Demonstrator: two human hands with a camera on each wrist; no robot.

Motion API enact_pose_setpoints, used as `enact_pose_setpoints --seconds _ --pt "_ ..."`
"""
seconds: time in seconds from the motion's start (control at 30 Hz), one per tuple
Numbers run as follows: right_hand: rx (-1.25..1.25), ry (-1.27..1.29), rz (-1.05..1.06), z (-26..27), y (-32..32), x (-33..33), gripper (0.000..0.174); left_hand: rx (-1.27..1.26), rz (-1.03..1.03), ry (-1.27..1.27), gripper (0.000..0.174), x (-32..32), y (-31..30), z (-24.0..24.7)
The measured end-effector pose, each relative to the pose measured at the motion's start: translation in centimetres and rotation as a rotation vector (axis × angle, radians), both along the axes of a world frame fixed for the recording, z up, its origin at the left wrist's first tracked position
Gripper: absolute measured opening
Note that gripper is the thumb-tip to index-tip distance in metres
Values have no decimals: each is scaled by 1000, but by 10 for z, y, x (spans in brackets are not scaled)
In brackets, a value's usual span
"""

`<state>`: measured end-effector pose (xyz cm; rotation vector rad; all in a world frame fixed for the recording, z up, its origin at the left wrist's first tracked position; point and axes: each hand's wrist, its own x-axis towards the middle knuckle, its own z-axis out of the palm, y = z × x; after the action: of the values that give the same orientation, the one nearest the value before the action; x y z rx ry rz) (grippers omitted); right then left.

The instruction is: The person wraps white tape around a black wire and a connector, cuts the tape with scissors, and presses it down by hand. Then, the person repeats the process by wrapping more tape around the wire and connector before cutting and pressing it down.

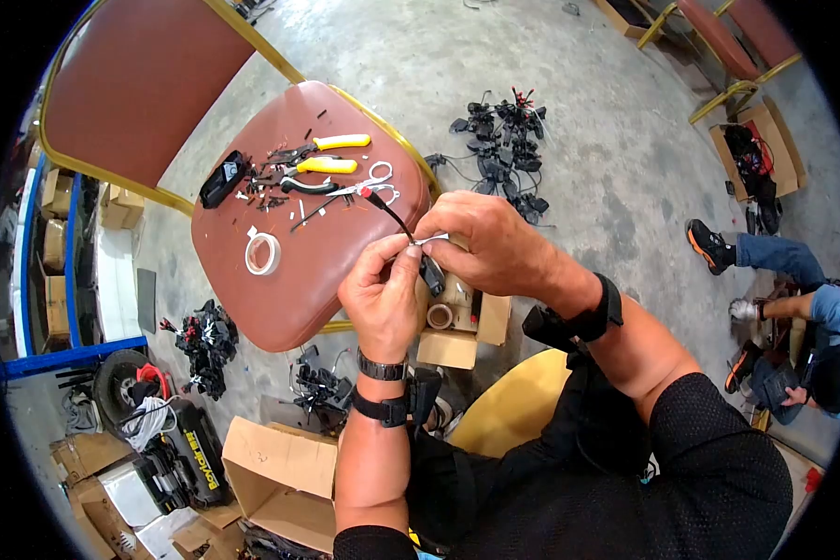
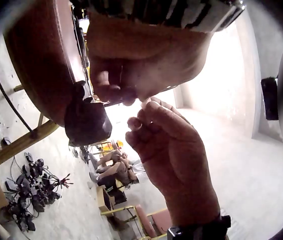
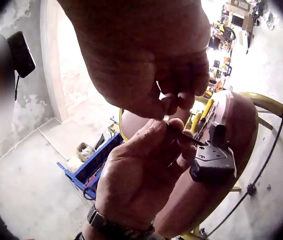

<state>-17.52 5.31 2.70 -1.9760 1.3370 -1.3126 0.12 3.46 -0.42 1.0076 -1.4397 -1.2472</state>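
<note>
My left hand (image 1: pixel 383 289) pinches a black cable (image 1: pixel 397 217) with a red tip, its thumb and forefinger close to my right fingertips. A small boxy black device (image 3: pixel 214 162) hangs at the cable's other end, just beyond the fingers; the left wrist view has the same device (image 2: pixel 87 122) beside the seat edge. Between the thumb and fingers of my right hand (image 1: pixel 485 241) is a thin white strip (image 1: pixel 431 239), right against the cable. The fingers hide most of where strip and cable meet.
On the brown chair seat (image 1: pixel 280 313) lie yellow-handled pliers (image 1: pixel 327 165), scissors (image 1: pixel 377 183), a white tape roll (image 1: pixel 263 254) and scraps. Piles of black cabled devices (image 1: pixel 504 140) lie on the floor. An open cardboard box (image 1: pixel 280 457) stands lower left; a seated person (image 1: pixel 793 271) is at right.
</note>
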Motion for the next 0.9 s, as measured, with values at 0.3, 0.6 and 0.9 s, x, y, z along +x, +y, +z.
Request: enact_pose_setpoints --seconds 0.3,0.6,0.9 --pt "160 -130 31 5 1 2 8 -17 20 9 13 1 1 -3" --pt "369 -324 88 -3 2 4 9 9 -5 24 11 7 -3 -5" --pt "375 -227 130 -1 1 -2 12 116 -24 75 11 6 -1 2"
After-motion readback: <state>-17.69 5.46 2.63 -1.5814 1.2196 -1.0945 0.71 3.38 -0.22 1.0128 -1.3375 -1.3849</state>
